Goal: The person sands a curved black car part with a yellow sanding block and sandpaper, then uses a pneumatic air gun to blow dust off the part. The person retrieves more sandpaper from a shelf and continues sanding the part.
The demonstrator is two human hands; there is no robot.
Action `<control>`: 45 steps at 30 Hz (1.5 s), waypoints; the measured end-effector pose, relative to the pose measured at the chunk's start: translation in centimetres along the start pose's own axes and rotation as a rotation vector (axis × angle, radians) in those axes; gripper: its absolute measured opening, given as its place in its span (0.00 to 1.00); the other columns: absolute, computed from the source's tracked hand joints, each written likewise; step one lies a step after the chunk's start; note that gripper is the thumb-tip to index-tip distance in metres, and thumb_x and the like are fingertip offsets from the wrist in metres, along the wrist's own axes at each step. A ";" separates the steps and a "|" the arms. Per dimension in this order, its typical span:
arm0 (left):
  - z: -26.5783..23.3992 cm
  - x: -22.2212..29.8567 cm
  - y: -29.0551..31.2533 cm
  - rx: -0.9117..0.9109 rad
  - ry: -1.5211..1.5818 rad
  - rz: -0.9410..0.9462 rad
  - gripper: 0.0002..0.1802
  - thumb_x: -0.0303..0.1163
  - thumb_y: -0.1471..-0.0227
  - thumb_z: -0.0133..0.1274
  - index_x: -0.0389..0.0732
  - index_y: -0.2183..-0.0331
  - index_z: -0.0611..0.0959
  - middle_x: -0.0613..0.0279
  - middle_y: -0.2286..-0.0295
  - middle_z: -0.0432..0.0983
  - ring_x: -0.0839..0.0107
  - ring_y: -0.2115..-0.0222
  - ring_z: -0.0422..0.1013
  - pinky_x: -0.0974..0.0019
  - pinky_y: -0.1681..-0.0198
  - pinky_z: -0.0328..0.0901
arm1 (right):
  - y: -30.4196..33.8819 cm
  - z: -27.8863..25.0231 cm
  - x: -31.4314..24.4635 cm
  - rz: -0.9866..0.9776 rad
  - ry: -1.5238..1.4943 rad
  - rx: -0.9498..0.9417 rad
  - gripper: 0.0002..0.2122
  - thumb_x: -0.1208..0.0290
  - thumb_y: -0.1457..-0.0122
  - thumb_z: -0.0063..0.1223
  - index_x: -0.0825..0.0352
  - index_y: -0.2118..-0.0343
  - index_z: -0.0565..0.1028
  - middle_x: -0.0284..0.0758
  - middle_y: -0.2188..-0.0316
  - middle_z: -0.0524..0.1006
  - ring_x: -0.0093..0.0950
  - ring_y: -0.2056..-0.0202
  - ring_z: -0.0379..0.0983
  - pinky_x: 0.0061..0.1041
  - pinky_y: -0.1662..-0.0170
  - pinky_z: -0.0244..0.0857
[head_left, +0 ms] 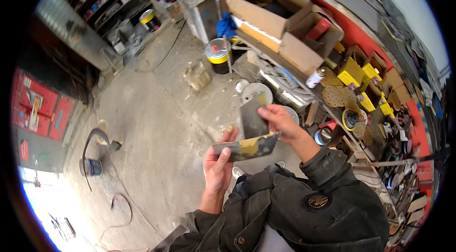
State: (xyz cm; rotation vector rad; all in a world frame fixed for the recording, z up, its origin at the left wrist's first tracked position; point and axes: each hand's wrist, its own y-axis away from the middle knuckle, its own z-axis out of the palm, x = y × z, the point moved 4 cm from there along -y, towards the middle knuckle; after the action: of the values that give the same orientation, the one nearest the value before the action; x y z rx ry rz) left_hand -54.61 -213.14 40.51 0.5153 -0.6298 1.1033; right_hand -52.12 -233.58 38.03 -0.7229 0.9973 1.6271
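My left hand [219, 169] grips a narrow, flat grey plate [235, 151] by its left end, thumb on the near face. Patches of yellowish, putty-like paste mark that plate. In my right hand [285, 126] is a darker flat rectangular plate [251, 119], pinched near its upper right side, with a yellowish smear at its top corner. The dark plate stands just beyond the smeared one, and their edges overlap in view. I cannot tell whether they touch. Some left fingers reach up behind the smeared plate, and one fingertip looks yellowish.
On the right, a long bench holds open cardboard boxes [261, 7], a spray can [315, 77], perforated sanding discs [334, 96] and yellow boxes [350, 72]. A black-and-yellow bucket [218, 57] stands on the concrete floor. At left are a tin [92, 167] and a red cabinet [40, 97].
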 end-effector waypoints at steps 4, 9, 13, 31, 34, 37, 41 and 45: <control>-5.0 5.3 1.0 0.035 -0.202 0.346 0.04 0.29 0.45 0.54 0.41 0.66 0.76 0.45 0.38 0.47 0.48 0.36 0.41 0.40 0.37 0.43 | -3.4 0.2 5.3 0.020 -0.403 0.087 0.11 0.67 0.38 0.45 0.68 0.59 0.73 0.34 0.63 0.77 0.26 0.64 0.74 0.25 0.60 0.69; -8.2 8.8 1.4 0.049 -0.164 0.460 0.03 0.30 0.47 0.56 0.44 0.70 0.77 0.43 0.38 0.45 0.46 0.36 0.36 0.38 0.37 0.37 | -5.0 1.8 8.3 0.218 -0.648 -0.089 0.21 0.57 0.40 0.46 0.68 0.50 0.68 0.38 0.56 0.72 0.24 0.70 0.68 0.23 0.67 0.63; -9.7 9.1 0.9 0.012 0.012 0.426 0.04 0.31 0.48 0.57 0.45 0.73 0.78 0.40 0.38 0.43 0.43 0.36 0.33 0.37 0.37 0.35 | -6.9 5.3 6.5 0.249 -0.599 -0.200 0.26 0.61 0.41 0.45 0.71 0.43 0.61 0.43 0.51 0.69 0.27 0.63 0.69 0.26 0.63 0.66; -6.2 7.9 -3.4 0.134 0.052 0.549 0.06 0.35 0.56 0.63 0.47 0.75 0.81 0.28 0.40 0.39 0.39 0.37 0.30 0.38 0.36 0.26 | -19.3 15.5 -1.0 0.122 0.345 -0.631 0.08 0.71 0.43 0.54 0.71 0.68 0.76 0.27 0.74 0.76 0.14 0.72 0.68 0.18 0.70 0.64; -6.1 7.9 -3.6 0.196 0.004 0.558 0.07 0.36 0.56 0.63 0.48 0.76 0.81 0.28 0.40 0.39 0.37 0.37 0.30 0.37 0.36 0.26 | -19.8 15.7 -0.6 0.072 0.377 -0.650 0.08 0.71 0.43 0.54 0.72 0.69 0.76 0.28 0.76 0.76 0.14 0.73 0.68 0.19 0.71 0.64; -6.2 7.9 -3.6 0.207 -0.019 0.576 0.07 0.36 0.56 0.63 0.47 0.75 0.81 0.28 0.40 0.39 0.38 0.37 0.30 0.37 0.36 0.27 | -19.9 16.3 -1.0 0.033 0.422 -0.683 0.08 0.71 0.44 0.54 0.72 0.69 0.76 0.28 0.77 0.76 0.14 0.74 0.68 0.20 0.71 0.64; -6.4 7.7 -3.5 0.189 0.012 0.607 0.06 0.33 0.55 0.62 0.42 0.74 0.82 0.26 0.41 0.40 0.40 0.36 0.31 0.40 0.36 0.28 | -20.1 16.6 -1.2 -0.029 0.523 -0.737 0.07 0.72 0.44 0.53 0.72 0.68 0.75 0.30 0.78 0.76 0.14 0.75 0.67 0.21 0.72 0.64; -6.7 7.5 -3.0 0.250 -0.011 0.617 0.05 0.32 0.55 0.61 0.45 0.74 0.81 0.28 0.40 0.40 0.40 0.36 0.32 0.39 0.36 0.28 | -19.2 17.1 -1.1 -0.054 0.520 -0.757 0.08 0.72 0.45 0.54 0.72 0.66 0.76 0.32 0.78 0.77 0.15 0.75 0.68 0.22 0.72 0.64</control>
State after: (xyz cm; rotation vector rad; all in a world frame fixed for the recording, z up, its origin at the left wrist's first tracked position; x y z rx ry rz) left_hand -48.11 -204.90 40.74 0.5562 -0.6842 1.7780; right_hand -32.91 -216.93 42.25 -1.7312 0.6685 1.8091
